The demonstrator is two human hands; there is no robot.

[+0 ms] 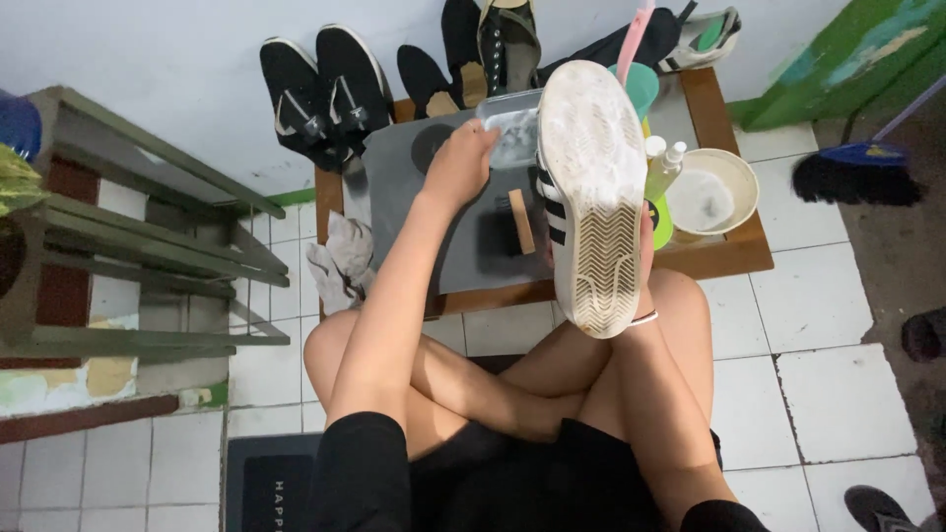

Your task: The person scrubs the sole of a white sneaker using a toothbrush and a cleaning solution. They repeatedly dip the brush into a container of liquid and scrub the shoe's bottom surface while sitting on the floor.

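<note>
Gripped from behind by the right hand (pixel 645 232), the white sneaker (pixel 589 187) stands nearly upright with its wet, soapy sole facing the camera; the fingers are mostly hidden, so I cannot tell how firmly they close. It hangs above the right half of the low wooden table (pixel 724 258), over the grey mat (pixel 414 187). The left hand (pixel 463 163) reaches into a clear plastic container (pixel 512 128) at the mat's back edge, fingers curled on something I cannot see. With the soapy sole, the shoe could slip down and knock the white bowl (pixel 711 189) or the small bottles (pixel 662 163) near the right edge. A brush (pixel 512 229) lies under it.
</note>
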